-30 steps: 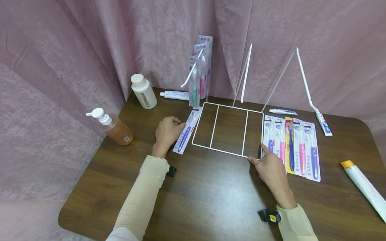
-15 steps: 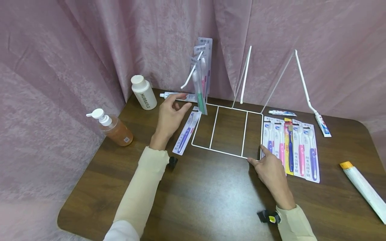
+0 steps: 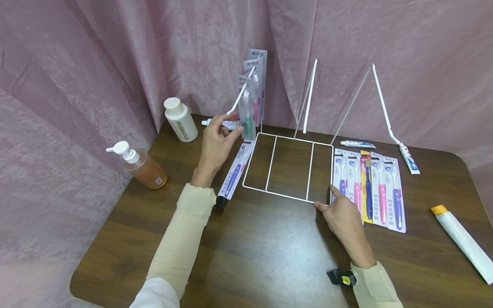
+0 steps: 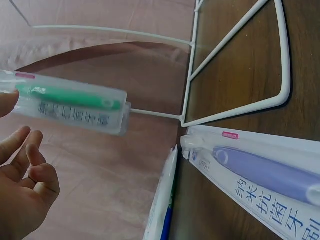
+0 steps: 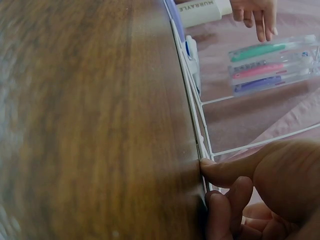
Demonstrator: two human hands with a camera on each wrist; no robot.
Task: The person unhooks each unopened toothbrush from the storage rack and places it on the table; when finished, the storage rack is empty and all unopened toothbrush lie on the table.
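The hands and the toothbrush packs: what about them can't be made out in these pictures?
- Left hand, head view: its back hides whether the fingertips touch the hanging green toothbrush pack.
- Left wrist view: the frame edge cuts off that pack's top.
- Right hand, right wrist view: close and blurred, so its grip on the wire rack is unclear.

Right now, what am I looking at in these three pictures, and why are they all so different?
A person wears three cameras: one on the head, one on each wrist. The big picture looks down at a brown table. A white wire rack stands there, with packaged toothbrushes hanging on its left hook. The left hand reaches up beside the green toothbrush pack; whether it touches it, I cannot tell. The right hand presses the rack's front corner with thumb and forefinger. More toothbrush packs lie flat on the right, and a pump bottle lies at the left. The wrist pictures show the same things close up.
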